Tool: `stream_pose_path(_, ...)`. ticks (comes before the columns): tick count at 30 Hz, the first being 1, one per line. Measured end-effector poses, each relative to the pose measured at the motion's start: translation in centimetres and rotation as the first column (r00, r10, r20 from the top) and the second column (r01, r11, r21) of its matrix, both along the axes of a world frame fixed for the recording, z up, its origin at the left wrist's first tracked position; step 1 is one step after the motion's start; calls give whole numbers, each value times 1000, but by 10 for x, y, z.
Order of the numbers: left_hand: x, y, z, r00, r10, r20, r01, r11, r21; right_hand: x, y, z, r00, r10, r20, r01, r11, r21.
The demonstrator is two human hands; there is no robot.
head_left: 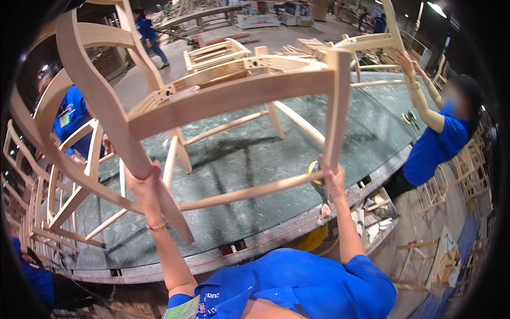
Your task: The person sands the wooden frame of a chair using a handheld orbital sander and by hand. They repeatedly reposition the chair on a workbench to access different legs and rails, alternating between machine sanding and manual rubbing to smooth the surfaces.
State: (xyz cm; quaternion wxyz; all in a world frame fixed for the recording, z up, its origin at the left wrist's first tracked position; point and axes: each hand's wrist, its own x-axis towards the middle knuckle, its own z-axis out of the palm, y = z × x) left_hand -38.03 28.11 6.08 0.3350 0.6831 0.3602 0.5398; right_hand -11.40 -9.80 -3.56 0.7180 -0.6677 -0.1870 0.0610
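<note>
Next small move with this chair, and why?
Probably ease the right leg slightly away from the yellow item: that item shows right beside it in this view, though contact can't be judged. The left grip and right grip both hold the chair, so a small shift looks manageable.

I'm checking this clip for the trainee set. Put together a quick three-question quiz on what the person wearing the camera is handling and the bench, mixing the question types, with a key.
1. Which part of the wooden chair frame does the left hand grip?
2. True or false: the right hand is clear of the chair frame.
3. Fill the gap: the tabletop is ____ in colour.

Key:
1. The curved post on the picture's left.
2. False; it grips the straight post on the other side.
3. Green.
</note>
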Motion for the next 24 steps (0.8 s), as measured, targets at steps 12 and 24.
stream_pose_path(12,41,23,34,989,80,-124,-60,986,156,22,18,38,803,-292,519,375,925,-59)
stream_pose_path(24,58,52,54,956,141,-256,-98,980,174,-28,40,88,374,130,918,301,919,-253)
